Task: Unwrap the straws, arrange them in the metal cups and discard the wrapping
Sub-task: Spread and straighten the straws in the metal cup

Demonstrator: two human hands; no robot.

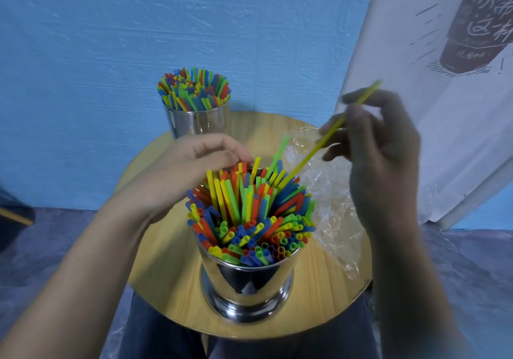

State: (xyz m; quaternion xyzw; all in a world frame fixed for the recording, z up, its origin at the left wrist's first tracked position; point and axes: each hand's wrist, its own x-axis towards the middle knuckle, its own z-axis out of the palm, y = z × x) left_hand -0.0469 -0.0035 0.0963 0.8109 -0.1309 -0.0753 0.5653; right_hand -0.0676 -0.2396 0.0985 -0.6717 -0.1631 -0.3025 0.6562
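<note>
blue wall stood behind a round wooden desk, with a printed banner leaning at the right. two metal cups sat on the desk. the far cup was packed with coloured straws, and the near cup was also crowded with a bundle of straws, several of them standing higher than the rest.

the right grip was clamped on a single yellow straw, pinched between thumb and fingers. the straw was tilted, with its lower end down among the tops in the near cup. the left grip lay curled at the far left of that bundle, fingertips touching the straw tops. whether it pinched any of them could not be told.

the clear wrapping lay crumpled on the desk just right of the near cup, apparently empty.

the step looked like the tail of arranging, with a last loose straw being seated. the next move likely called for sliding the yellow straw down a gap while the left grip steadied the bundle, pressing the tall ones level, then taking the wrapping away.
</note>
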